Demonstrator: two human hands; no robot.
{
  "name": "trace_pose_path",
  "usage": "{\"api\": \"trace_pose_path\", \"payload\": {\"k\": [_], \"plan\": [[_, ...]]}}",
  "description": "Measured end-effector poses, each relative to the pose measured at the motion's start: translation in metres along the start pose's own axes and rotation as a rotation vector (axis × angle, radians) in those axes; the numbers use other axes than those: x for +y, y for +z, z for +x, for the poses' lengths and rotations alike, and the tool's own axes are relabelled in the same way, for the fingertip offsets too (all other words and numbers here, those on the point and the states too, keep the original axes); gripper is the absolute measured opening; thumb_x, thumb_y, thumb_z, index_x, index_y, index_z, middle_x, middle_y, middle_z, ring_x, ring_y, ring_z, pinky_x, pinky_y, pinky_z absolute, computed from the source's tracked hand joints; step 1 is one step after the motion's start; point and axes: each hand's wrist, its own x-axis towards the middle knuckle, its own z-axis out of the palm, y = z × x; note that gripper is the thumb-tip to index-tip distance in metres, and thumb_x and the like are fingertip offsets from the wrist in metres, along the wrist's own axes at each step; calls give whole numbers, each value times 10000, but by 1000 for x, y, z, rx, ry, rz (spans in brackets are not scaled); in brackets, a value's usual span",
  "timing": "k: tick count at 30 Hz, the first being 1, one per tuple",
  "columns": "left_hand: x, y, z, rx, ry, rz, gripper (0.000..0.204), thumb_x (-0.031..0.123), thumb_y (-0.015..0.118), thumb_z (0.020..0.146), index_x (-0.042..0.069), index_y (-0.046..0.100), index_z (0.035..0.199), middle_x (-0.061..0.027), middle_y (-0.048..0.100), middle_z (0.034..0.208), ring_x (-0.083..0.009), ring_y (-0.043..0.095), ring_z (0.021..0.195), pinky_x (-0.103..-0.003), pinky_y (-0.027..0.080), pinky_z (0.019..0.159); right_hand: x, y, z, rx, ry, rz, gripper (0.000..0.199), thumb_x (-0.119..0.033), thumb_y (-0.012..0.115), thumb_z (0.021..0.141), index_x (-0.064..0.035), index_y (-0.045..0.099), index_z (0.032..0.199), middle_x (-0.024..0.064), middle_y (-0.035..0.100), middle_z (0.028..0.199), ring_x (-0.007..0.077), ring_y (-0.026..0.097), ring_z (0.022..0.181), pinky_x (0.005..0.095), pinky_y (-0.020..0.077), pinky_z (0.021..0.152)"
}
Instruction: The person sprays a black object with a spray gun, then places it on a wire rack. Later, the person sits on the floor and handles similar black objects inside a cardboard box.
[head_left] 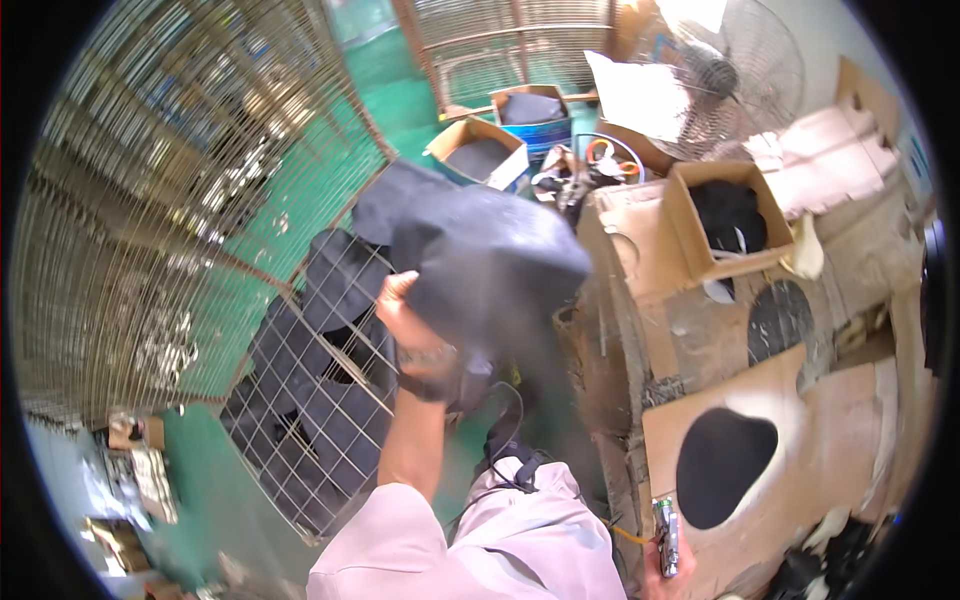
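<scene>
My left hand point(408, 318) is closed on the edge of a large dark grey curved piece point(485, 245), smeared by motion. It is held up beside the wire basket, and its far end overlaps another dark piece point(395, 195). At the lower right, my right hand point(668, 565) is wrapped round a small metal spray gun point(666, 525), and a yellow hose point(625, 533) runs to that hand. Just beyond the spray gun, a black rounded patch point(727, 467) shows on the cardboard-covered bench point(800, 440).
A wire basket point(365, 440) with several dark pieces stands at my left, by tall wire racks point(110, 290). On the bench sits an open carton point(705, 265) of black material. Two more cartons point(510, 168) point(565, 100) and a fan point(745, 75) stand farther back.
</scene>
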Motion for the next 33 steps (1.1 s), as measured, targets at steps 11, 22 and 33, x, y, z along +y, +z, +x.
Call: {"api": "trace_pose_path", "payload": {"k": [11, 22, 33], "plan": [[92, -202, 203, 658, 507, 29, 203, 173, 594, 747, -13, 674, 740, -133, 699, 881, -295, 685, 791, -396, 571, 734, -72, 48, 79, -114, -152, -222, 420, -16, 594, 894, 17, 593, 1312, 201, 666, 1226, 270, 638, 1122, 348, 472, 955], [9, -395, 206, 1059, 154, 1497, 318, 169, 583, 812, 118, 753, 1076, -193, 683, 1162, -361, 627, 1110, -401, 477, 984, -97, 69, 82, -108, -69, -242, 457, -42, 611, 886, 8, 572, 1339, 204, 688, 1107, 267, 662, 984, 352, 501, 863], [-24, -275, 152, 799, 326, 1414, 501, 366, 584, 901, -78, 608, 1130, -272, 687, 1048, -436, 652, 998, -477, 508, 866, 0, 39, 20, 240, -56, 17, 516, -14, 728, 765, 32, 610, 1265, 184, 682, 938, 327, 676, 790, 337, 529, 749]]}}
